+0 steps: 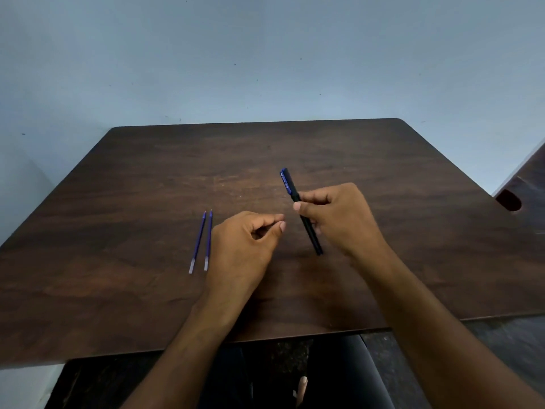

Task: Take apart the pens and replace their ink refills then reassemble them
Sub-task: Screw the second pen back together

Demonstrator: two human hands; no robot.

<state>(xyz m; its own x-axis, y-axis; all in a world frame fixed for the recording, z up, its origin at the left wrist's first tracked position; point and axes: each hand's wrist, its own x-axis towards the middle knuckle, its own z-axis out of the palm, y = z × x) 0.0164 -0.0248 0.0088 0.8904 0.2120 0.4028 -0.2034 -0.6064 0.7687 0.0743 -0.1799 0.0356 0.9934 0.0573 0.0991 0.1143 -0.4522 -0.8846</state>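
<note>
Over the middle of the dark wood counter (413, 178), right hand (339, 219) grips a capped black pen (306, 222) around mid-barrel, fingers wrapped, thumb across the front. Pen is lifted clear of the surface as far as I can tell. Long axis runs diagonal: cap with blue clip (285, 181) points away and slightly left, tail end points back toward the person and to the right.

Left hand (244, 243) is empty, loosely curled, thumb and forefinger nearly pinched, just beside the pen on its left side, not touching it. Its fingertips sit level with the barrel's middle, below the cap.

Two blue refills (202, 240) lie side by side on the counter just left of the left hand, tips pointing away, clear ends toward the person. Nearly parallel, slightly apart.

Judgement: pen not yet opened. Key relation is the cap sitting up and to the right of the left fingers, so the left hand is the free one to reach up-right along the pen axis and pull the cap off while the right holds the barrel. Refills are closest to the left hand too.
</note>
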